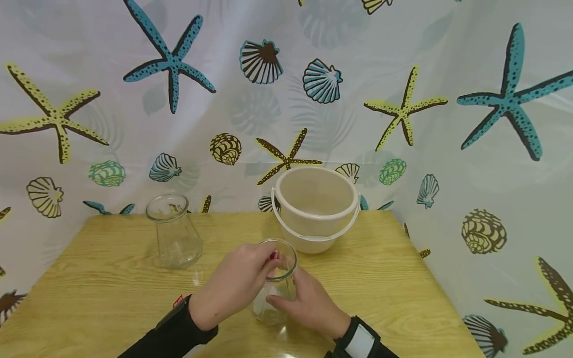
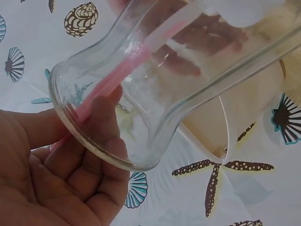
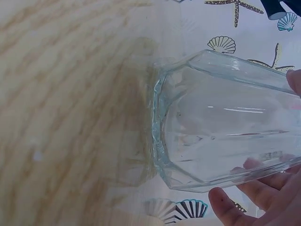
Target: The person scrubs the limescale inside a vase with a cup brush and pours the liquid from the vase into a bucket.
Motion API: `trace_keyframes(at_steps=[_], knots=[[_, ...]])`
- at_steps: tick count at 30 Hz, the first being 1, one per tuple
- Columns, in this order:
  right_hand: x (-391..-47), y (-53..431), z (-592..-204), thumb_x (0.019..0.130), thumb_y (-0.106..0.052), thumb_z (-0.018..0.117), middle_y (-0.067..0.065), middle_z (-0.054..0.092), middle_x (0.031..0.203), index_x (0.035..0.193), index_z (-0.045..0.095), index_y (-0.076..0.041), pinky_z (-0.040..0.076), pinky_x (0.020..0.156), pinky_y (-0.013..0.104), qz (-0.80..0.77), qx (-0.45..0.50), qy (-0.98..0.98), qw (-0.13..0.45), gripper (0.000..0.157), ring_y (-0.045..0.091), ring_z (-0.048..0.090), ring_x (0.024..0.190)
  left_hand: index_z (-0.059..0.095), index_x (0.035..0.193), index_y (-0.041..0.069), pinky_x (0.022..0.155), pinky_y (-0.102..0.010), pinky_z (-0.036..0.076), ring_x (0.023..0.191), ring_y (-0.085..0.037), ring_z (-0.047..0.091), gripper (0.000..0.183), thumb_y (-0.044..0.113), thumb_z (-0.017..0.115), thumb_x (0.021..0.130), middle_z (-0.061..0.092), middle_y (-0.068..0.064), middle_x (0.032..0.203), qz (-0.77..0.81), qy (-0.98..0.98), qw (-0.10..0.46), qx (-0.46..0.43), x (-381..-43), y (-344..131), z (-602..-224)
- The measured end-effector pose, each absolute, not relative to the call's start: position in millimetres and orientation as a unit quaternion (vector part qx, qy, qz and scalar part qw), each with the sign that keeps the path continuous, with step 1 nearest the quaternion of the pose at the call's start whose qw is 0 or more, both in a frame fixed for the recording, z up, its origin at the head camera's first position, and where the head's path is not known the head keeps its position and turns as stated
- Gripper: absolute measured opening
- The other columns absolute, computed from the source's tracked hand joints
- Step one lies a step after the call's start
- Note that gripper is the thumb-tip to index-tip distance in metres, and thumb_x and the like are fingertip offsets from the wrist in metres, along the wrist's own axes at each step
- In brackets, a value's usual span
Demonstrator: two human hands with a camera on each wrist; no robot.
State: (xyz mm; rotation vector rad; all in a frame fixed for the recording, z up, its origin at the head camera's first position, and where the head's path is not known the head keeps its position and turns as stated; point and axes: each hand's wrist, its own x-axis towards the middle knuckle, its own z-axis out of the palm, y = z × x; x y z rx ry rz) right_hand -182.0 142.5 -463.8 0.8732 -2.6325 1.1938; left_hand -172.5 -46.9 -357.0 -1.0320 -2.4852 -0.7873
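My left hand [image 1: 235, 281] is at the mouth of a clear glass vase [image 1: 268, 311], its fingers curled round the pink handle of a cleaning brush [image 2: 115, 70]. The handle slants down through the neck, and a blurred white head [image 2: 240, 12] shows inside the glass in the left wrist view. My right hand [image 1: 315, 303] grips the vase's side, thumb in front and fingers around the far side. In the right wrist view the faceted base of the vase [image 3: 188, 127] is close over the wooden table.
A second clear glass vase [image 1: 176, 243] stands at the back left of the wooden table [image 1: 112, 298]. Behind my hands is a cream bucket [image 1: 313, 243] with its handle hanging forward. A curtain with starfish and shells [image 1: 286, 99] closes off the back and sides.
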Motion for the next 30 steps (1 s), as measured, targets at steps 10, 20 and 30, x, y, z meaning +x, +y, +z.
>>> trace_keyframes(at_steps=[10,20,30], knots=[[-184.2,142.1,-465.1,0.081,-0.051,0.069,-0.012,0.041,0.141,0.146,0.024,-0.034,0.042,0.097,0.042,0.389,0.295,-0.869,0.077,0.081,0.008,0.039,0.123,0.063,0.092,0.013,0.060,-0.030,0.044,0.063,-0.007,0.048,0.005,0.016,0.067,0.090,0.057,0.007,0.070,-0.240,-0.865,0.246,-0.365,-182.5,-43.8,-364.7],[-182.9,141.9,-467.1,0.082,-0.056,0.065,-0.010,0.038,0.144,0.149,0.018,-0.032,0.041,0.099,0.040,0.381,0.291,-0.874,0.083,0.085,0.007,0.036,0.124,0.059,0.088,0.014,0.070,-0.033,0.037,0.061,-0.006,0.047,0.007,0.017,0.064,0.091,0.058,0.009,0.068,-0.255,-0.860,0.236,-0.375,-190.1,-35.4,-369.2],[-182.0,142.0,-468.3,0.083,-0.057,0.064,-0.009,0.043,0.139,0.147,0.022,-0.031,0.045,0.094,0.043,0.381,0.285,-0.876,0.081,0.081,0.007,0.040,0.120,0.054,0.081,0.017,0.062,-0.031,0.036,0.057,-0.006,0.043,0.015,0.017,0.061,0.094,0.046,0.011,0.062,-0.271,-0.860,0.219,-0.374,-185.9,-24.0,-365.4]])
